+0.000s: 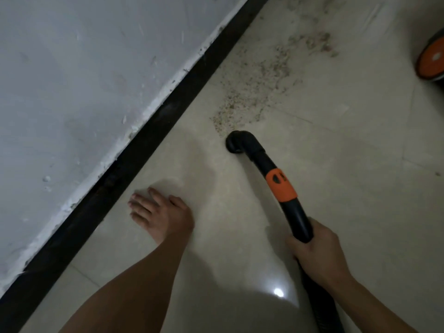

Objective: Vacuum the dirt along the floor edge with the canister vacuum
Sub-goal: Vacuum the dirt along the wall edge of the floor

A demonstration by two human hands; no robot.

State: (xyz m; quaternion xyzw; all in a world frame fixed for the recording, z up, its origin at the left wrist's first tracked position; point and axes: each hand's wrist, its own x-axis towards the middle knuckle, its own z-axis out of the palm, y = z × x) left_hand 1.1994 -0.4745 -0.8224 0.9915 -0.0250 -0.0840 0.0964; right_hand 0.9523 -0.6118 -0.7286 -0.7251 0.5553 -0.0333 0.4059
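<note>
Vacuum wand (pixel 299 219): black, slightly curved tube with an orange collar (pixel 281 186) partway along. It ends in a short black elbow nozzle (pixel 236 143).

Edges and room:
- Black skirting strip (pixel 153 133) runs diagonally from top centre to bottom left. It sits under a scuffed grey-white wall (pixel 84 80) with ragged white filler along the join.
- Pale glossy tile floor (pixel 348 176) lies open to the right of the skirting, with faint grout lines crossing it.
- Nozzle stands apart from the skirting, with bare floor between them.
- Bare foot (pixel 161 215) is planted flat between skirting and wand, toes toward the wall.
- Orange-hubbed canister wheel (pixel 430 61) is cut off at the right edge, well apart from the nozzle.

Dirt (pixel 252 92): gritty tan-grey scatter fanning from just beyond the nozzle up toward the top right. It is thickest mid-patch and lies near the skirting rather than tight against it.

Axis: the wand's long line runs from lower right up and left. The elbow turns the mouth down to the floor at the near tip of the dirt.

Right hand (pixel 317 255): fingers wrapped fully round the wand's lower end, knuckles up. Dark ribbed hose (pixel 322 311) trails from under it to the bottom edge.
</note>
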